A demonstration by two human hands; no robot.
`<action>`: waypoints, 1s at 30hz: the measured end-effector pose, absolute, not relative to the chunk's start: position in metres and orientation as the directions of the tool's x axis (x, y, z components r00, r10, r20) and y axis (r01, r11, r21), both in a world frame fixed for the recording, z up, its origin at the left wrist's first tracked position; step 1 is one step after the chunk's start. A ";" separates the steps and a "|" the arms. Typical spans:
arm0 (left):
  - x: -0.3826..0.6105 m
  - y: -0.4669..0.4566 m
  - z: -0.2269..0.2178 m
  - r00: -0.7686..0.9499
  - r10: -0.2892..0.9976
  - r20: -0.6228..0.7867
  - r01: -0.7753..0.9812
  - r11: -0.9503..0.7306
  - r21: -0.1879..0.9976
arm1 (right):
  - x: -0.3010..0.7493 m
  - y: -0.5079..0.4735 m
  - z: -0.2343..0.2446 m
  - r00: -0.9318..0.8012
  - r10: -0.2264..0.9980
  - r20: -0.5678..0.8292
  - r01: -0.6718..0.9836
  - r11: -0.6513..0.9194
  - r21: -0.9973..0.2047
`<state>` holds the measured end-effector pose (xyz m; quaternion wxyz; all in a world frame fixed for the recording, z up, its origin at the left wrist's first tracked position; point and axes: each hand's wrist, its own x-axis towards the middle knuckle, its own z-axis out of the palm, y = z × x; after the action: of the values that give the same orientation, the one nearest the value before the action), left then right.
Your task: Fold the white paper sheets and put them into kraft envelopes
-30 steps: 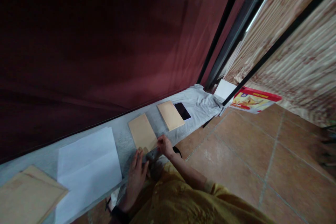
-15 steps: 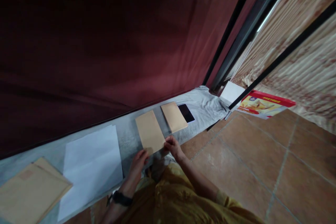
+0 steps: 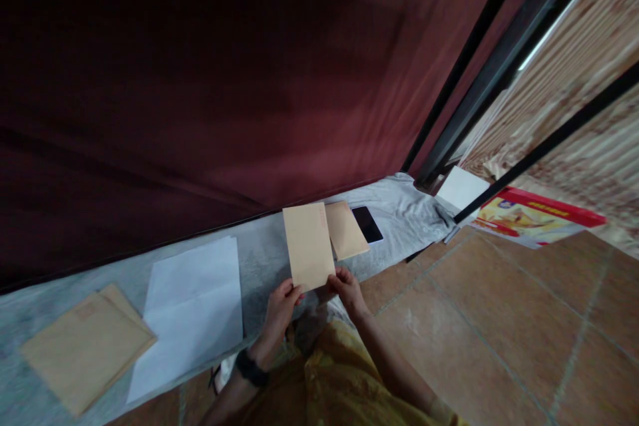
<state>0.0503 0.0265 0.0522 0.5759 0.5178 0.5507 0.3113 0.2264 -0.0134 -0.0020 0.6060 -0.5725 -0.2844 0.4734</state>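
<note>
Pinch grip of my left hand [image 3: 280, 301] and right hand [image 3: 349, 287] holds the tan envelope [image 3: 308, 245] by its lower corners; I judge it light, thin, easily creased.

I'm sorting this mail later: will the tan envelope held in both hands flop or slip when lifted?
Probably fairly stiff: the tan envelope looks flat though the left hand and right hand pinch only its near edge. Likely light, since fingers alone carry it. Its smooth paper might slide on the grey cloth.
</note>
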 end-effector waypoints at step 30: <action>0.027 0.022 0.068 0.208 0.960 -0.187 0.143 0.159 0.977 | 0.227 -0.029 0.033 0.381 0.911 -0.160 -0.266 -0.058 -0.962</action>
<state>0.0275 0.0220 0.0685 0.5619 0.5370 0.5135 0.3636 0.2268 -0.0290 0.0334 0.6209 -0.5522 -0.2920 0.4736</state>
